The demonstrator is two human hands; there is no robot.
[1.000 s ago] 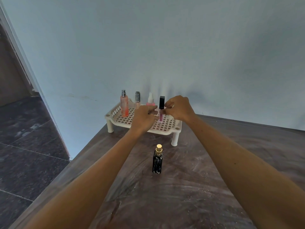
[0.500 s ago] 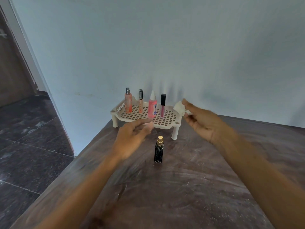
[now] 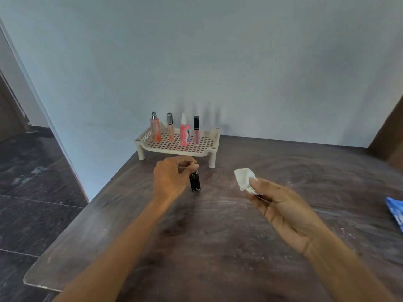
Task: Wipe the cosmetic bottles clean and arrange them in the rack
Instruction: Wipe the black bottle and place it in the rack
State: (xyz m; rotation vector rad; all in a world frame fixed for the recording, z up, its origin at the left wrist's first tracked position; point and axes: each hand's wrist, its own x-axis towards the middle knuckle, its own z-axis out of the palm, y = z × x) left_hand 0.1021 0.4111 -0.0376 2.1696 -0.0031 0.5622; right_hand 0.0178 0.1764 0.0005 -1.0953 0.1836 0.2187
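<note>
1. Table [image 3: 218, 247], dark brown and dusty, stood against a pale wall.
2. Rack [image 3: 174, 149], cream with a lattice floor, stood at the table's far edge by the wall.
3. Left hand [image 3: 172, 177] was in front of the rack, fingers pinching the cap of the black bottle [image 3: 194, 181], which stood upright on the table.
4. Right hand [image 3: 281, 205], right of the black bottle, gripped a white cloth [image 3: 244, 177].
5. Four bottles [image 3: 184, 132] stood upright in a row in the rack.
6. Blue packet [image 3: 395, 214] lay far right of the rack.
</note>
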